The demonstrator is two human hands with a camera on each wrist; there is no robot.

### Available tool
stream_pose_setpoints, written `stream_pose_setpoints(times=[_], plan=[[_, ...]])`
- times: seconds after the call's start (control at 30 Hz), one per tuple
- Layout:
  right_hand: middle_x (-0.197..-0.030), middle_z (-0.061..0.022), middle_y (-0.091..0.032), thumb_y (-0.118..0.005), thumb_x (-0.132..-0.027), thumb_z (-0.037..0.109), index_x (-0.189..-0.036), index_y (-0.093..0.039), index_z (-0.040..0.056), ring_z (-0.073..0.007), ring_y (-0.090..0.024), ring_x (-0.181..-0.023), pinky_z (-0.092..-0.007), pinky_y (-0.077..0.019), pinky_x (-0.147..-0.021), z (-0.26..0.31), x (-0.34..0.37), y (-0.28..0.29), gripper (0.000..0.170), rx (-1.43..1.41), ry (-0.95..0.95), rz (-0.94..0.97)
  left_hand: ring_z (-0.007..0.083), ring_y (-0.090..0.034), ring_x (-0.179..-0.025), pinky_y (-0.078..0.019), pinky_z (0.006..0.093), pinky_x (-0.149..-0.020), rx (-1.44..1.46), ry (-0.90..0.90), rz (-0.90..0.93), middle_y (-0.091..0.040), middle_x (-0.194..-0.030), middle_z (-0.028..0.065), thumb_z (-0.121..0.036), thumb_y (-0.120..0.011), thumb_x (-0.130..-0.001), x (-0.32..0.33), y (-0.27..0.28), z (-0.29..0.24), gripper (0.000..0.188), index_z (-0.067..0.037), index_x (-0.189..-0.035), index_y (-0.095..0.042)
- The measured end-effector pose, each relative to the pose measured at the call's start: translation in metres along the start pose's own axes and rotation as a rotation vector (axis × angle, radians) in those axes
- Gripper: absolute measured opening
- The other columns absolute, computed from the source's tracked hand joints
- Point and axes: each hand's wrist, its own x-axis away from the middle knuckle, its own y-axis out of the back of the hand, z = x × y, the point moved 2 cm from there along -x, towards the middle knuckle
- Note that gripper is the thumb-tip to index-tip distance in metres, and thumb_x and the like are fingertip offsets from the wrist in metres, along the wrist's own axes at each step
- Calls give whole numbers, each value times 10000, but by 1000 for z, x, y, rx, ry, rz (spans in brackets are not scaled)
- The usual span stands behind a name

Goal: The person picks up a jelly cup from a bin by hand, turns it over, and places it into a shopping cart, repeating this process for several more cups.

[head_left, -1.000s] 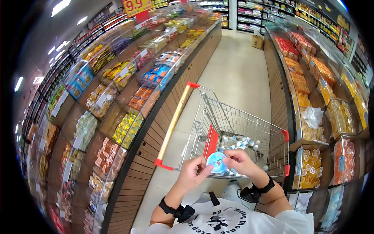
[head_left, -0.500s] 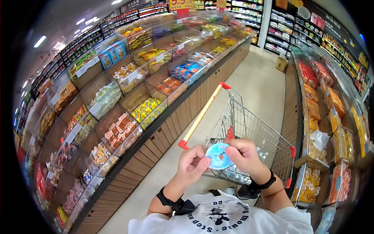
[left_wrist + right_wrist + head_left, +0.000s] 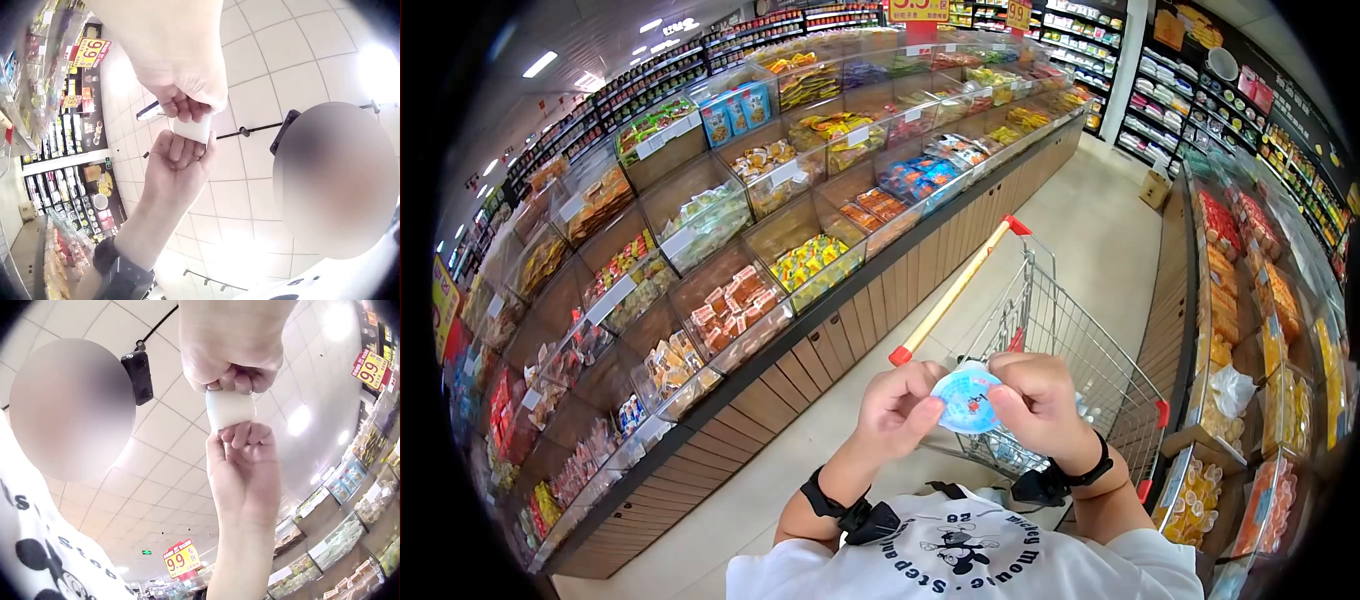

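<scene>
Between left grip (image 3: pixel 897 408) and right grip (image 3: pixel 1038 402): resting small white cup (image 3: pixel 231 411), touching both, neither grip lying nearer.
Blue printed lid (image 3: pixel 967 408): facing up toward the head camera.
Left grip: pinching the cup's left edge.
Right grip: pinching the opposite edge.
Shopping cart (image 3: pixel 1090 340): standing just beyond.

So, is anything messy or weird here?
Perhaps two things: crumpled white plastic lies loose among the tidy bins on the right, and a cardboard box stands on the aisle floor, where someone could trip.

Cup (image 3: pixel 968 408) before cart (image 3: pixel 1097 333), bins (image 3: pixel 785 229) left and right
</scene>
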Motion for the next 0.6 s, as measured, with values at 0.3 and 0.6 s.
stream_pose_setpoints(times=[0.3,0.6], plan=[[-442,-38,-322,-459,-731,86,-499,-354,5,-123,-303,-390,-246,-235,-361,-23,11,4,267,-126,-55,-41,99,-303,-484,-263,220,-449,-33,71,44,-362,-528,16,-58,-457,-736,-4,-4,9,219,-44,-573,-311],[-477,40,-331,-431,-784,172,-513,-349,37,-26,-271,-447,-196,-218,-384,-63,59,5,314,-386,-458,-345,29,-290,-495,-230,169,-418,15,412,15,-359,-563,-9,-75,-461,-744,3,-11,57,226,-53,-576,-312]])
